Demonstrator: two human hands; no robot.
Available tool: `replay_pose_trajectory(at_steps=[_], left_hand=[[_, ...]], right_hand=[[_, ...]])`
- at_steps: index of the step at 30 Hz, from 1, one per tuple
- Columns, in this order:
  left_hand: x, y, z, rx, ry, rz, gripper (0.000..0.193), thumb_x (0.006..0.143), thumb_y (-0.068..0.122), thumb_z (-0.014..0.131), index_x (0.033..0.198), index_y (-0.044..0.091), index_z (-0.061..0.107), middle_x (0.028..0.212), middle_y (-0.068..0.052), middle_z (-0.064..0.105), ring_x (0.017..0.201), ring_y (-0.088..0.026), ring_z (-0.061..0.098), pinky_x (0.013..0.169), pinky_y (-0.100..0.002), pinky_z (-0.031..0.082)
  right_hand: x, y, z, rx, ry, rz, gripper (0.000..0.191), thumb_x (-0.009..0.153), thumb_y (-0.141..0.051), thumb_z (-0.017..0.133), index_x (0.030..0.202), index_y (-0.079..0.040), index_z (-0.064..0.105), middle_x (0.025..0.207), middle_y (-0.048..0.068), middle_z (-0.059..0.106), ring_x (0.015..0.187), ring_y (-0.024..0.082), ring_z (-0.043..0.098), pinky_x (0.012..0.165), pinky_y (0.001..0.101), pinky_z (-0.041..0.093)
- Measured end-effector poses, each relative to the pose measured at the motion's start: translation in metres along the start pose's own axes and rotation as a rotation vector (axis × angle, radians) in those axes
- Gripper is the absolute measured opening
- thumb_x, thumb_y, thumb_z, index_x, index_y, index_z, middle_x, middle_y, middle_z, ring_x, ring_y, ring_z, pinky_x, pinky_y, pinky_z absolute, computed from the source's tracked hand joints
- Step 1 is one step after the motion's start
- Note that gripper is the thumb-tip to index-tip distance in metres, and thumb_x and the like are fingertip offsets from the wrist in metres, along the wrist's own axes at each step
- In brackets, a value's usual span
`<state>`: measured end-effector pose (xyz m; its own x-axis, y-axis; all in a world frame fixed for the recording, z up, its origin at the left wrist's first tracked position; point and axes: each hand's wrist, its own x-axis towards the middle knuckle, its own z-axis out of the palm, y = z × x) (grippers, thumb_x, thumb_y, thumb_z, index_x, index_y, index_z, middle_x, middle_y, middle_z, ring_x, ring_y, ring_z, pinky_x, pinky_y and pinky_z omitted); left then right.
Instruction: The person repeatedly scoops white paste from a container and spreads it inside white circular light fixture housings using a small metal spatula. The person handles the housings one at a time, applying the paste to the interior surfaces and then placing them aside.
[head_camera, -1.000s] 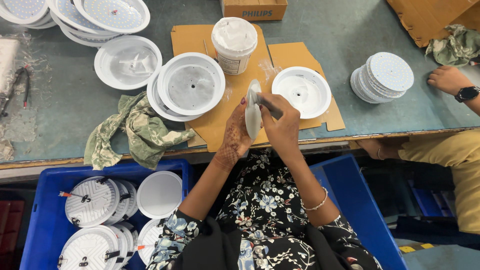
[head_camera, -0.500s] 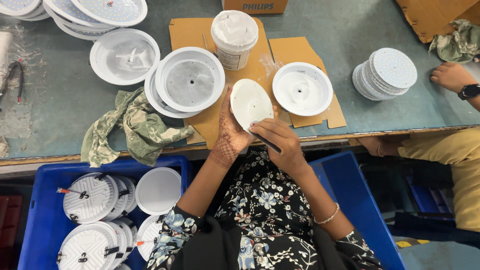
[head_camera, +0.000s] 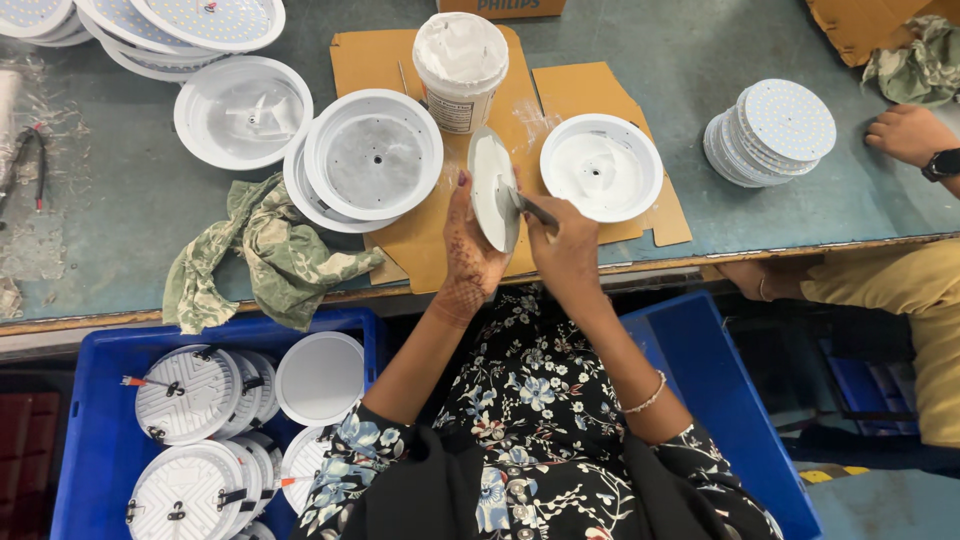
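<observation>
At the middle of the frame, over the desk's (head_camera: 120, 240) near edge, the left hand (head_camera: 470, 255) grips a white round disc (head_camera: 492, 190), held nearly on edge. The right hand (head_camera: 565, 245), just beside it, is closed around a thin tool (head_camera: 530, 207) whose tip touches the disc's face. Behind them a white tub of paste (head_camera: 460, 60) stands on brown cardboard (head_camera: 590, 85), between two white round housings (head_camera: 372, 155) (head_camera: 600, 167). A green rag (head_camera: 265, 250) lies to the left.

Lamp assembly workshop: grey-green metal workbench (head_camera: 120, 220), stacked round white LED boards (head_camera: 775, 130), white round lamp housings (head_camera: 372, 158), blue plastic crate (head_camera: 85, 400) of finished units.
</observation>
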<state>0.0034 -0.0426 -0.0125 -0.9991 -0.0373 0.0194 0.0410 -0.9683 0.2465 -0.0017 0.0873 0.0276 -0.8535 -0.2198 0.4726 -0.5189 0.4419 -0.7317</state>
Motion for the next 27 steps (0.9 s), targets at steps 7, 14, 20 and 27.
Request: replay_pose_trajectory(at_steps=[7, 14, 20, 27], left_hand=[[0.002, -0.013, 0.005, 0.5, -0.16, 0.246, 0.083, 0.102, 0.048, 0.059, 0.164, 0.01, 0.02, 0.166, -0.008, 0.026, 0.157, -0.02, 0.022, 0.13, -0.039, 0.017], [0.018, -0.017, -0.009, 0.607, -0.185, 0.325, 0.093, 0.099, 0.055, 0.062, 0.166, 0.009, 0.019, 0.168, -0.01, 0.025, 0.159, -0.023, 0.021, 0.132, -0.042, 0.019], [0.025, -0.016, -0.03, 0.185, -0.142, 0.151, 0.084, 0.1, 0.05, 0.063, 0.162, 0.007, 0.028, 0.155, -0.012, 0.044, 0.145, -0.023, 0.041, 0.118, -0.04, 0.036], [0.03, -0.017, -0.033, 0.121, -0.131, 0.148, 0.08, 0.103, 0.052, 0.055, 0.159, 0.0, 0.032, 0.154, -0.016, 0.048, 0.139, -0.024, 0.047, 0.117, -0.037, 0.04]], right_hand=[[-0.008, -0.034, -0.017, -0.123, -0.099, 0.139, 0.024, 0.09, -0.014, 0.07, 0.109, 0.0, 0.075, 0.091, 0.023, 0.073, 0.082, 0.037, 0.072, 0.074, 0.0421, 0.055], [-0.003, -0.048, -0.037, -0.03, -0.099, 0.055, 0.027, 0.089, -0.019, 0.073, 0.103, 0.004, 0.072, 0.089, 0.021, 0.074, 0.081, 0.032, 0.074, 0.076, 0.0405, 0.055], [0.037, -0.009, -0.02, 0.063, -0.005, 0.094, 0.024, 0.091, -0.012, 0.071, 0.108, 0.004, 0.072, 0.092, 0.018, 0.077, 0.084, 0.027, 0.078, 0.077, 0.0348, 0.057], [0.013, -0.01, 0.004, 0.018, -0.014, 0.022, 0.022, 0.091, 0.0, 0.065, 0.111, -0.002, 0.074, 0.103, 0.016, 0.077, 0.093, 0.028, 0.077, 0.084, 0.0349, 0.059]])
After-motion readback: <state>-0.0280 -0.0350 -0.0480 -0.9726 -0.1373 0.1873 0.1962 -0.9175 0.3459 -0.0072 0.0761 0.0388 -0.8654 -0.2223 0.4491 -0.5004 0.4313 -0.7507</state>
